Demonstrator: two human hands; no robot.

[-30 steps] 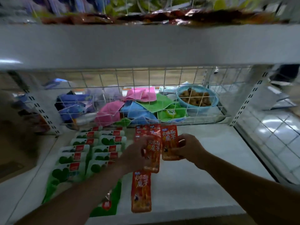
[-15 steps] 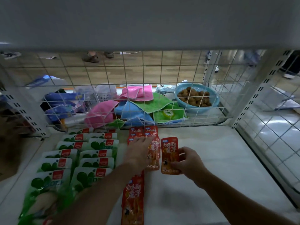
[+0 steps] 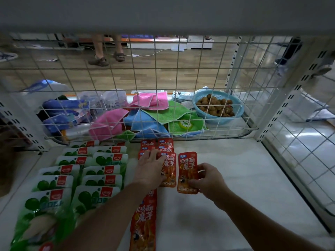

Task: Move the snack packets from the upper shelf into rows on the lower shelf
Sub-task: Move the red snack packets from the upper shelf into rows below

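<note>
While both hands work the lower shelf (image 3: 235,178), red packets sit in rows right of the green packets (image 3: 94,178).
The right hand (image 3: 208,180) has its fingers pinched on one red packet (image 3: 187,172) (glossy, white lettering, flat on the shelf); the left hand (image 3: 149,169) lies spread, fingers wide, on the neighbouring red row (image 3: 167,171).

Both bare forearms reach forward, hands low and palm-down.
The left hand (image 3: 149,172) lies flat with fingers spread and extended; the right hand (image 3: 208,180) is curled (thumb and fingertips pinching), just beside it, not touching.
</note>
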